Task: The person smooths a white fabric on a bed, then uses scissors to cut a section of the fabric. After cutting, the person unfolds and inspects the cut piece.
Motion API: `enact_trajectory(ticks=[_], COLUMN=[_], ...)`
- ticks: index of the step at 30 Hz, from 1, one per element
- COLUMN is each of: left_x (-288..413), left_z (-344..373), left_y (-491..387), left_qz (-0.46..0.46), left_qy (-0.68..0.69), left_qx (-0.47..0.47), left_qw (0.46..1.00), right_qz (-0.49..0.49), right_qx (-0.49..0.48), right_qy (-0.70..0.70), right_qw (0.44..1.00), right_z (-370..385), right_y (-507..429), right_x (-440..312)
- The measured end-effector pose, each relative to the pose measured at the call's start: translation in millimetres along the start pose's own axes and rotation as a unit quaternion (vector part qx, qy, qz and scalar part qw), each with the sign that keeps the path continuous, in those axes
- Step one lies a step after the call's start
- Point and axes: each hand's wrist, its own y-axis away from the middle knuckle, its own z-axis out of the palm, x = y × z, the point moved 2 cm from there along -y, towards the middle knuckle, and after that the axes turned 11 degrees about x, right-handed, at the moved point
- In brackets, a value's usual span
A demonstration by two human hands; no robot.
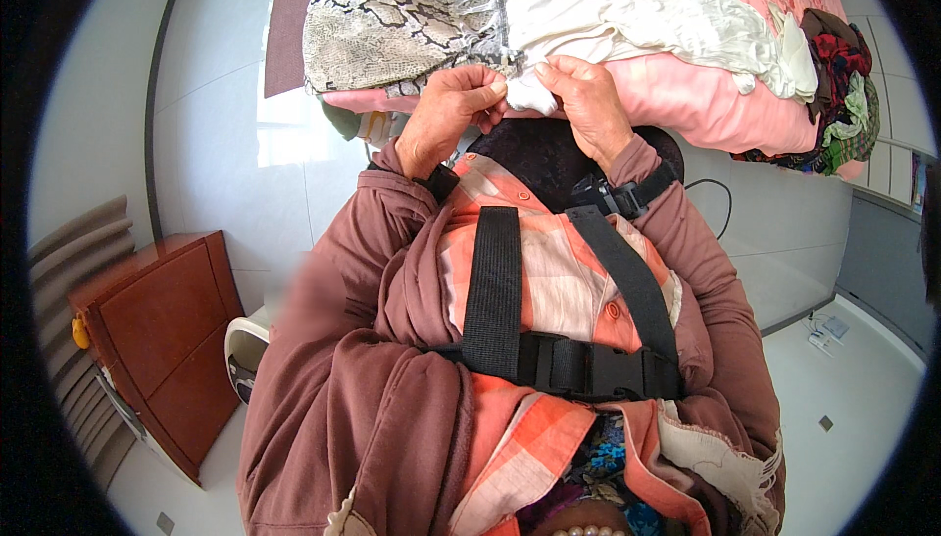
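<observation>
My left hand (459,106) pinches the left edge of a small white piece of cloth (532,93) between thumb and fingers. At its right edge, my right hand (584,99) grips the same cloth with the thumb on top. Whether this piece is joined to the garments behind it, I cannot tell. Just beyond my left hand lies a snakeskin-print garment (382,21) with a gathered grey part. A large creased white garment (610,3) spreads beyond my right hand. Both rest on pink bedding (684,106), whose near side bulges toward me.
Bunched dark, red and green clothes (845,95) hang over the bed's right end. A reddish-brown wooden cabinet (169,345) stands on the left, with a white bin-like container (246,345) beside it. A black cable (728,205) loops over the tiled floor (779,235).
</observation>
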Motion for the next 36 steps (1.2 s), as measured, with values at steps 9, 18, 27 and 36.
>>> enact_trajectory(ticks=[9, 18, 27, 36], left_x=[-3, -20, -23, -22], left_z=[-4, -24, -30, -29], left_y=[2, -5, -8, -14], left_qz=[-0.008, 0.007, -0.013, -0.007], left_qy=[-0.036, -0.254, -0.173, -0.196], left_qx=[0.001, -0.007, 0.085, 0.106], left_qw=[0.999, 0.967, 0.981, 0.975], right_qz=[-0.010, -0.098, -0.210, -0.089], right_qx=[-0.015, -0.111, -0.165, -0.130], right_qy=[0.033, 0.231, 0.448, 0.356], right_qw=[0.999, 0.962, 0.853, 0.921], right_z=[-4, -8, 10, 8], right_y=[2, 10, 20, 8], right_x=[6, 27, 35, 39])
